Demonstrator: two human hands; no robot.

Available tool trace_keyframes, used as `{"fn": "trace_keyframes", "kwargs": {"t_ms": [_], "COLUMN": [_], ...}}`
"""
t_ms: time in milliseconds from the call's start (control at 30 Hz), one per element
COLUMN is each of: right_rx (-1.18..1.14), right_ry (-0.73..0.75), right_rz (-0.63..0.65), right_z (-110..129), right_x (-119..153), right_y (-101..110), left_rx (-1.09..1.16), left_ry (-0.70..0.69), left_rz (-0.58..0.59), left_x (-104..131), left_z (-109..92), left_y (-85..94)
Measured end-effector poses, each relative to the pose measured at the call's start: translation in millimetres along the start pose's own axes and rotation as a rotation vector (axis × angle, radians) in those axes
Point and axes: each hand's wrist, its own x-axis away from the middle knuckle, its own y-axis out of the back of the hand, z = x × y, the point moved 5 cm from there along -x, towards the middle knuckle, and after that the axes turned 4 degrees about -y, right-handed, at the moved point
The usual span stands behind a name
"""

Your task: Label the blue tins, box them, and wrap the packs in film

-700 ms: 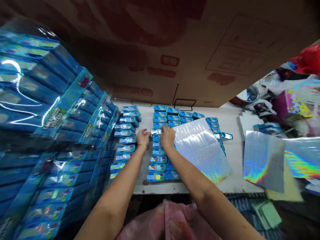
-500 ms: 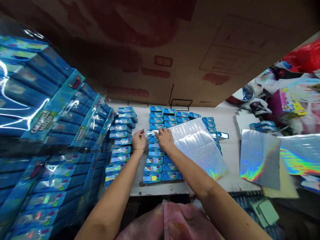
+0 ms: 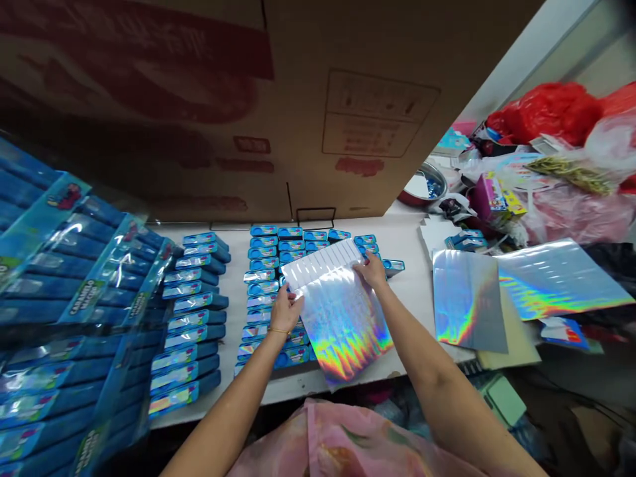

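A silver holographic sticker sheet (image 3: 342,324), its top strip whitish and marked off in narrow bands, lies tilted over several small blue boxes (image 3: 262,288). My left hand (image 3: 287,310) grips its left edge between thumb and fingers. At the upper right edge, my right hand (image 3: 371,270) pinches the same sheet. Some boxes just left of the sheet carry shiny strips on their tops; others show a bare blue oval recess. Boxes under the sheet are hidden.
A column of blue boxes with shiny strips (image 3: 191,321) stands left on the white table (image 3: 412,298). Wrapped packs (image 3: 84,291) are stacked far left. A large cardboard carton (image 3: 298,132) rises behind. More holographic sheets (image 3: 467,298), a metal bowl (image 3: 431,184) and red bags (image 3: 551,112) lie right.
My right hand has left the boxes and taken the sheet's right edge; my left hand has taken its left edge. The sheet has shifted over the boxes. The view has swung right.
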Motion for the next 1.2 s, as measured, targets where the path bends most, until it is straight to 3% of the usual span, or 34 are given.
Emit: {"fn": "trace_keyframes", "kwargs": {"t_ms": [133, 267, 400, 533, 667, 800, 933, 1200], "right_rx": [-0.138, -0.483, -0.906, -1.22, -1.287, -1.248, -1.2, -1.171], "right_ry": [-0.025, -0.061, -0.052, -0.109, -0.066, 0.012, -0.007, 0.01], "right_rz": [-0.032, 0.124, 0.278, 0.375, 0.298, 0.134, 0.04, 0.19], "right_z": [4, 6, 4, -5, -14, -25, -37, -30], "right_x": [-4, -3, 9, 27, 40, 50, 61, 81], "right_y": [2, 11, 36, 63, 86, 98, 102, 129], "left_rx": [-0.068, 0.116, 0.277, 0.613, 0.76, 0.681, 0.535, 0.144], "left_ry": [0.028, 0.175, 0.14, 0.093, -0.08, -0.261, -0.387, -0.513], "left_rz": [-0.091, -0.108, -0.178, -0.053, 0.028, 0.011, -0.015, -0.025], "left_x": [-2, 3, 9, 11, 12, 22, 34, 43], "left_z": [-2, -3, -20, -45, -78, -106, -123, -139], "left_y": [-5.3, -6.3, 2.6, -1.0, -1.8, 7.8, 23.8, 59.7]}}
